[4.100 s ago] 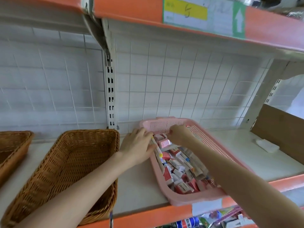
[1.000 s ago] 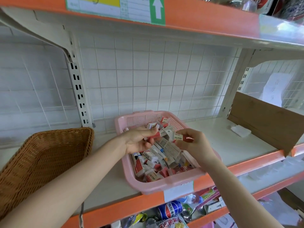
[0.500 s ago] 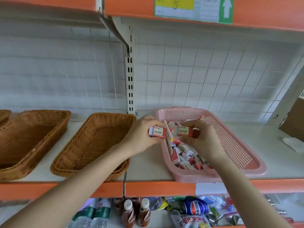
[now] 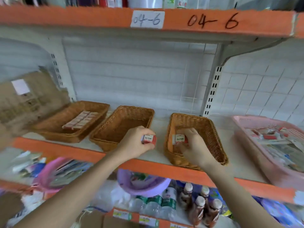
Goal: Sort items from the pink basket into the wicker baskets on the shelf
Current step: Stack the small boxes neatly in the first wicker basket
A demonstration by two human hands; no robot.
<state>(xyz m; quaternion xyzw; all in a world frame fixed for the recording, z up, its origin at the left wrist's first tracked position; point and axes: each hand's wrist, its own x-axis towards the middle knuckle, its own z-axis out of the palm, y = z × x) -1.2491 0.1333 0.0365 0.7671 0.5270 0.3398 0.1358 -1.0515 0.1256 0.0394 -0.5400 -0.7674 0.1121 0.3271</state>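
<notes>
Two small red-and-white boxes printed "2B" are the things in play here. The left grip (image 4: 136, 143) has its fingers and thumb curled round the first 2B box (image 4: 148, 139), holding it above the white shelf (image 4: 160, 127), just off the front right corner of the middle brown wicker basket (image 4: 125, 122). The right grip (image 4: 195, 148) pinches the second 2B box (image 4: 179, 139) low over the inside of the right brown wicker basket (image 4: 212, 129), and that hand hides a good chunk of the basket's floor. The left brown wicker basket (image 4: 54, 129) already has a tidy row of pinkish boxes (image 4: 80, 120) in it. The pink plastic basket (image 4: 246, 127) sits far right on the same shelf, full of jumbled packs, well apart from both hands. There's a blurry cardboard box (image 4: 24, 99) at far left, and brown bottles (image 4: 197, 209) and a purple bowl (image 4: 144, 186) on the level below.
</notes>
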